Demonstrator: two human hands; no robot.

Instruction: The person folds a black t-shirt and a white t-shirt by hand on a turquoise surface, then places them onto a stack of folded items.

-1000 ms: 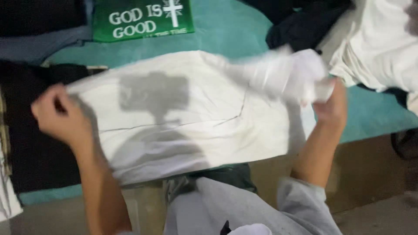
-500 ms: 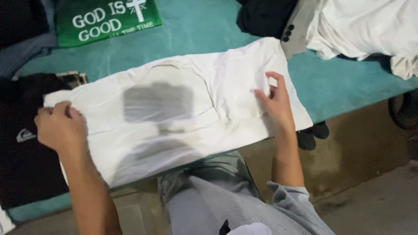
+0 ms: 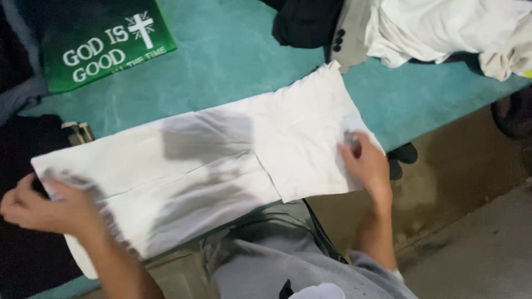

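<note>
On the bench, head view:
Bench (image 3: 233,61): teal top, smooth with a mottled sheen; its front edge runs on a slant above a bare floor.
Garment (image 3: 221,166): white cloth, soft and thin, lying flat in a long strip across the bench, with one panel folded over the right half and a straight crease along the left half; its near-left corner hangs just over the edge.
Left hand (image 3: 47,207): on the strip's left end, fingers curled and closed on the cloth's edge, pinching it.
Right hand (image 3: 363,163): palm down on the right end, fingers open and spread flat, pressing the fold without gripping.
Step in hand: judged to be flattening a fold, one end pinned, the other pressed smooth.
Next move: likely calls for both ends kept square and the cloth taut, so that the layers do not slip.
Green cloth (image 3: 105,47): printed in white, flat, at the far left, well apart from the garment.
Pile (image 3: 443,27): white and dark clothes, crumpled, at the far right; a grey piece with buttons nearly touches the garment's far corner.
</note>
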